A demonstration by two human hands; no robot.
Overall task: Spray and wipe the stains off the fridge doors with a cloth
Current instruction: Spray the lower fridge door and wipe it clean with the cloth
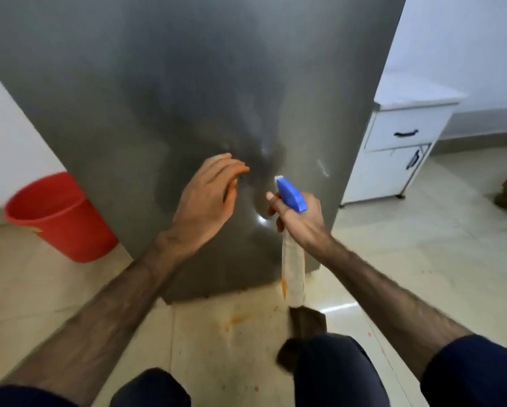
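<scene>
Fingers of my right hand are wrapped round the neck of the spray bottle, index finger up front by the trigger. Blue spray head sits above the fist, nozzle aimed up and forward at the fridge door, close to the steel. Bottle's long axis runs near vertical in my view: head toward the door, pale body hanging down below the hand toward the floor. An orange streak runs along the body's left side; any label or writing is too blurred to read.

Left hand is released, fingers loosely curled and spread, holding nothing, fingertips at or just off the door surface; I cannot tell if they touch. Fingertips look orange-tinted.

Door fills the upper middle of frame, brushed grey metal, a pale smear toward its right edge, a faint orange patch above the left hand. Orange-brown spatter on the floor along the door's bottom edge.

Dark cloth lies on the floor below the bottle's base. Red bucket stands at the door's lower left corner. White cabinet beyond the right edge
</scene>
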